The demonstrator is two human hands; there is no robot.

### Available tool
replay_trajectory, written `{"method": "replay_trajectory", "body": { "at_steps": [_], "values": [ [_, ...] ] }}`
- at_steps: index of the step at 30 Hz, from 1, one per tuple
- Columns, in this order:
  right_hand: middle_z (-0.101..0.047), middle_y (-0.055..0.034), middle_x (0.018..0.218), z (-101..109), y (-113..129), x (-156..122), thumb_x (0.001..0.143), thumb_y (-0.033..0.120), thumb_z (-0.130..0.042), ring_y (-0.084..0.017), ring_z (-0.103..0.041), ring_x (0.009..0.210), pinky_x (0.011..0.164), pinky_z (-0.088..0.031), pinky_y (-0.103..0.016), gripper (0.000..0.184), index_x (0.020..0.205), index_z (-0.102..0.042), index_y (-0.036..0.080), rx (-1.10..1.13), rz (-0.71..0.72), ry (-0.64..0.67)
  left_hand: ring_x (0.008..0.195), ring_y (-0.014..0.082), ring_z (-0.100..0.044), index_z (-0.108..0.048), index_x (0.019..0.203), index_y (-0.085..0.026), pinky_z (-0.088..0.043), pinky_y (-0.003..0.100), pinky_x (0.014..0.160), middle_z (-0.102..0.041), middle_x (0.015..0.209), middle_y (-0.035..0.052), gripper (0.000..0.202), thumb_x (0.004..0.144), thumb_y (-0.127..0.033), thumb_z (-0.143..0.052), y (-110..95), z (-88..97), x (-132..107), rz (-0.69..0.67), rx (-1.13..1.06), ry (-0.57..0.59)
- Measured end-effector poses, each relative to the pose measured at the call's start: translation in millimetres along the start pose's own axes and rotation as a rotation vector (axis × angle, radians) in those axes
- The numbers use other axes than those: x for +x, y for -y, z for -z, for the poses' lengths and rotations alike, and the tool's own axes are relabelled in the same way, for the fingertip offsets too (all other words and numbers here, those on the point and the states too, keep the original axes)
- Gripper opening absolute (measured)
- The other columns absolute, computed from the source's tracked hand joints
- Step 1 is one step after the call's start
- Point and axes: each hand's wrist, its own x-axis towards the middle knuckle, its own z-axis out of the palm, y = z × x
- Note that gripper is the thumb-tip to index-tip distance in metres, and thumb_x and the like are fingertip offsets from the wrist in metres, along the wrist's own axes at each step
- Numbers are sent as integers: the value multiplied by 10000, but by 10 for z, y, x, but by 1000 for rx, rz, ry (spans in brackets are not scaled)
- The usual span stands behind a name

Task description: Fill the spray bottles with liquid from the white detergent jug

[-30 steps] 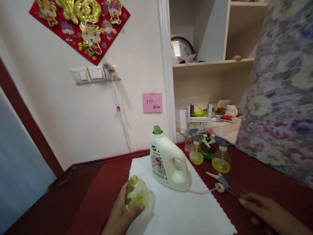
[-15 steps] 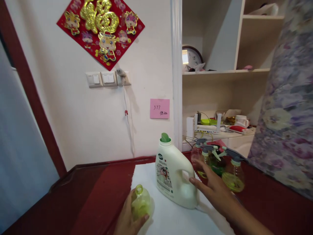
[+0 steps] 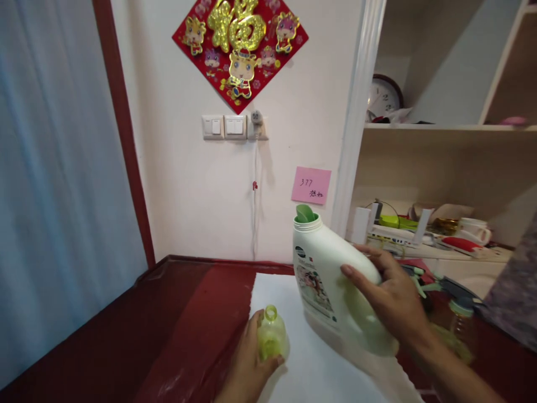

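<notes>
My right hand (image 3: 392, 299) is wrapped round the handle of a white detergent jug (image 3: 325, 271) with an open green spout, which stands on a white cloth (image 3: 302, 369). My left hand (image 3: 247, 372) grips a small yellow-green open-necked bottle (image 3: 271, 334) upright on the cloth's near left part. The jug is just right of the small bottle, a little apart from it.
A dark red table (image 3: 176, 319) lies under the cloth. Behind my right hand stand spray bottles (image 3: 457, 319) with grey triggers. A white wall with switches (image 3: 224, 127) and a pink note (image 3: 311, 184) is behind; cluttered shelves (image 3: 444, 168) are at right, a curtain (image 3: 54, 184) at left.
My right hand moved from the table's right side onto the jug and closed round its handle. The view swung left. My left hand kept hold of the small bottle.
</notes>
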Motion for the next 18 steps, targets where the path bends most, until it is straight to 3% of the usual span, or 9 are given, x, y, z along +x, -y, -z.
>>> {"method": "replay_trajectory", "body": {
  "at_steps": [5,12,18],
  "values": [
    [-780,-76,1117,326,288,-31,737,658,-717,-287,-738,916,673,-577,-343,547,1119,-724,266,-243,151,75,1479,363,-375,-416,1484,-180,-273,452,1248,-459,1574,169,887,664,-216,-752,-80,-22,-27,7,83,8],
    [-801,-52,1033,511,219,-225,793,672,-685,-265,-768,795,610,-632,-339,496,1109,-750,295,-389,284,253,1461,351,-381,-395,1472,-167,-242,466,1243,-459,1560,180,865,668,-198,-715,-189,-38,-51,21,128,21],
    [-802,-46,1034,524,120,-338,872,605,-651,-275,-788,809,612,-666,-366,401,1157,-709,328,-550,564,314,1447,348,-402,-410,1464,-188,-267,455,1235,-487,1540,157,860,666,-189,-731,-169,-44,-52,3,140,17]
  ]
}}
